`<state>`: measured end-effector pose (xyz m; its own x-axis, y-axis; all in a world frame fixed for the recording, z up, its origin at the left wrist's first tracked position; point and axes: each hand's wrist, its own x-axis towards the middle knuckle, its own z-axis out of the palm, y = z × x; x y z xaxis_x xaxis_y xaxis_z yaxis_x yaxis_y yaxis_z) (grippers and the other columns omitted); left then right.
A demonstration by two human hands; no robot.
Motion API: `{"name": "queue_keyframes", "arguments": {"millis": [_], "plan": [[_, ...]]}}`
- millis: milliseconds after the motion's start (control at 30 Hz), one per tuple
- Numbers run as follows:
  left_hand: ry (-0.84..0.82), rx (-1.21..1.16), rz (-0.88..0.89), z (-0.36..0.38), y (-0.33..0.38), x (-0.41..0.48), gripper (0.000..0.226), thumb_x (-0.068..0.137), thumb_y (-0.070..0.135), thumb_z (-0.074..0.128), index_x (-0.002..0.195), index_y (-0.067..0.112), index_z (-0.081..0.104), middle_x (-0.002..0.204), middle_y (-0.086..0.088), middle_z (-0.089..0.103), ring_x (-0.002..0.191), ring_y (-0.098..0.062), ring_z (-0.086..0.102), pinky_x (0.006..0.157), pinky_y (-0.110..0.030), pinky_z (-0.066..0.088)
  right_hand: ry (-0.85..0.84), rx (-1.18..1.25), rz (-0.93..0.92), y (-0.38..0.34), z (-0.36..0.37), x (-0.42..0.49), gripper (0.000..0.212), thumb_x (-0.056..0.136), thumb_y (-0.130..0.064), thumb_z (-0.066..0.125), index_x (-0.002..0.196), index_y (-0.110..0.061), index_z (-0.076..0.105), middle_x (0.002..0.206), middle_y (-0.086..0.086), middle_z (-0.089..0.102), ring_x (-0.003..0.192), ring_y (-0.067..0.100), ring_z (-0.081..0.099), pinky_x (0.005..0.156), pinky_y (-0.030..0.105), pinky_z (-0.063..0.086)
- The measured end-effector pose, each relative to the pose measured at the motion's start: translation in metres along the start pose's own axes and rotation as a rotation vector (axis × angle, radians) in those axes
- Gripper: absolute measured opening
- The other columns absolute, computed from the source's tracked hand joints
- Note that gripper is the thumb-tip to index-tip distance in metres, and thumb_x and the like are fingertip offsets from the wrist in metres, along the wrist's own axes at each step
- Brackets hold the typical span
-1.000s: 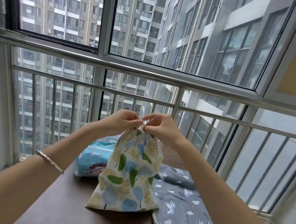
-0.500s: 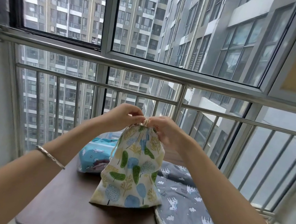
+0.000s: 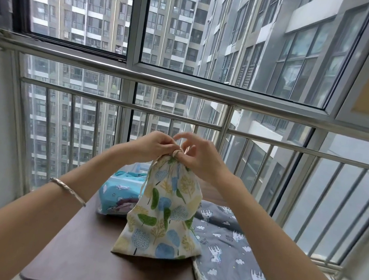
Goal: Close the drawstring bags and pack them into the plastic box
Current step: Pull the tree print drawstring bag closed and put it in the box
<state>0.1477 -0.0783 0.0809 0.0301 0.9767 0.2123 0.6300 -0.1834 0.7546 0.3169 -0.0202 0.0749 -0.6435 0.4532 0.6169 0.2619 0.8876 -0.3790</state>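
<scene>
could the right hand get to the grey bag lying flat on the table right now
Probably yes. The grey bag lies uncovered just below the right hand, nothing between them. But that hand is working the cord at the tree-print bag's neck and would have to let go first.

Soft, even daylight comes in through the window [image 3: 218,37]. Below it the shadows are weak and no glare shows. The straight window frames bend near the picture edges. Fine detail looks slightly soft.
</scene>
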Motion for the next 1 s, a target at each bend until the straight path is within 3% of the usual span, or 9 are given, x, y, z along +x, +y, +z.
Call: {"name": "queue_keyframes", "arguments": {"millis": [100, 267, 433, 533, 600, 733, 833, 900, 1000], "plan": [[-0.037, -0.144, -0.018, -0.009, 0.002, 0.002, 0.033, 0.096, 0.03, 0.049, 0.105, 0.003, 0.066, 0.094, -0.012, 0.067, 0.088, -0.022, 0.064, 0.081, -0.033, 0.054, 0.179, -0.077, -0.154, 0.006, 0.01, 0.001, 0.028, 0.087, -0.009, 0.068, 0.115, -0.009, 0.069, 0.093, 0.002, 0.067, 0.073, 0.008, 0.061, 0.07, 0.017, 0.054], [-0.086, -0.178, -0.011, -0.009, 0.012, 0.001, 0.034, 0.094, 0.034, 0.052, 0.095, 0.002, 0.064, 0.085, -0.009, 0.059, 0.079, -0.022, 0.054, 0.073, -0.03, 0.049, 0.465, 0.273, 0.005, -0.006, 0.02, -0.002, 0.016, 0.088, -0.017, 0.067, 0.089, -0.004, 0.076, 0.085, 0.002, 0.067, 0.082, 0.011, 0.061, 0.074, 0.015, 0.048], [-0.051, -0.027, 0.004, -0.009, 0.01, 0.002, 0.025, 0.093, 0.026, 0.054, 0.094, 0.004, 0.066, 0.087, -0.012, 0.064, 0.082, -0.022, 0.06, 0.085, -0.038, 0.053, 0.211, 0.954, 0.356, -0.009, 0.011, 0.011, 0.067, 0.059, -0.084, 0.056, 0.068, -0.017, 0.055, 0.064, -0.001, 0.059, 0.067, 0.012, 0.059, 0.078, 0.027, 0.049], [-0.027, 0.022, -0.003, -0.01, 0.005, 0.0, 0.019, 0.092, 0.024, 0.057, 0.091, 0.009, 0.068, 0.079, -0.003, 0.063, 0.075, -0.016, 0.056, 0.073, -0.03, 0.051, 0.215, 1.423, 0.628, -0.001, -0.013, 0.017, 0.061, 0.085, -0.073, 0.037, 0.061, -0.017, 0.045, 0.062, 0.006, 0.052, 0.064, 0.021, 0.053, 0.078, 0.036, 0.042], [-0.028, 0.003, -0.018, -0.011, 0.001, -0.002, 0.017, 0.091, 0.024, 0.059, 0.091, 0.01, 0.069, 0.073, 0.001, 0.061, 0.067, -0.01, 0.052, 0.063, -0.021, 0.045, 0.204, 1.503, 0.771, 0.003, -0.024, 0.019, 0.064, 0.096, -0.061, 0.027, 0.054, -0.015, 0.039, 0.053, 0.003, 0.039, 0.053, 0.019, 0.041, 0.063, 0.029, 0.04], [-0.029, 0.159, 0.016, -0.019, -0.004, -0.008, 0.01, 0.087, 0.022, 0.064, 0.081, 0.016, 0.068, 0.068, 0.005, 0.061, 0.059, -0.006, 0.051, 0.053, -0.015, 0.042, 0.055, 1.21, 0.898, 0.024, -0.032, 0.017, 0.064, 0.1, -0.056, 0.014, 0.047, -0.022, 0.026, 0.046, -0.004, 0.021, 0.044, 0.013, 0.017, 0.043, 0.024, 0.015], [-0.064, 0.35, 0.076, -0.009, 0.001, -0.01, 0.005, 0.088, 0.021, 0.062, 0.085, 0.018, 0.065, 0.079, 0.005, 0.062, 0.069, -0.011, 0.056, 0.061, -0.018, 0.047, -0.21, 0.906, 0.955, 0.035, -0.039, 0.016, 0.06, 0.1, -0.054, 0.032, 0.05, -0.021, 0.035, 0.048, -0.006, 0.026, 0.043, 0.01, 0.02, 0.038, 0.021, 0.017], [-0.036, 0.524, 0.173, 0.002, 0.006, -0.01, 0.009, 0.089, 0.022, 0.062, 0.094, 0.016, 0.066, 0.09, 0.005, 0.06, 0.081, -0.012, 0.057, 0.069, -0.017, 0.047, -0.412, 0.556, 0.916, 0.029, -0.037, 0.02, 0.043, 0.095, -0.046, 0.052, 0.069, -0.012, 0.057, 0.056, -0.005, 0.034, 0.046, 0.008, 0.023, 0.039, 0.017, 0.021], [0.077, 0.649, 0.279, 0.011, 0.016, -0.013, 0.013, 0.091, 0.026, 0.059, 0.099, 0.019, 0.066, 0.09, 0.006, 0.062, 0.078, -0.01, 0.06, 0.071, -0.017, 0.048, -0.587, 0.03, 0.752, 0.017, -0.029, 0.026, 0.023, 0.091, -0.029, 0.063, 0.091, -0.006, 0.064, 0.066, -0.001, 0.047, 0.048, 0.008, 0.032, 0.043, 0.016, 0.027]]}}
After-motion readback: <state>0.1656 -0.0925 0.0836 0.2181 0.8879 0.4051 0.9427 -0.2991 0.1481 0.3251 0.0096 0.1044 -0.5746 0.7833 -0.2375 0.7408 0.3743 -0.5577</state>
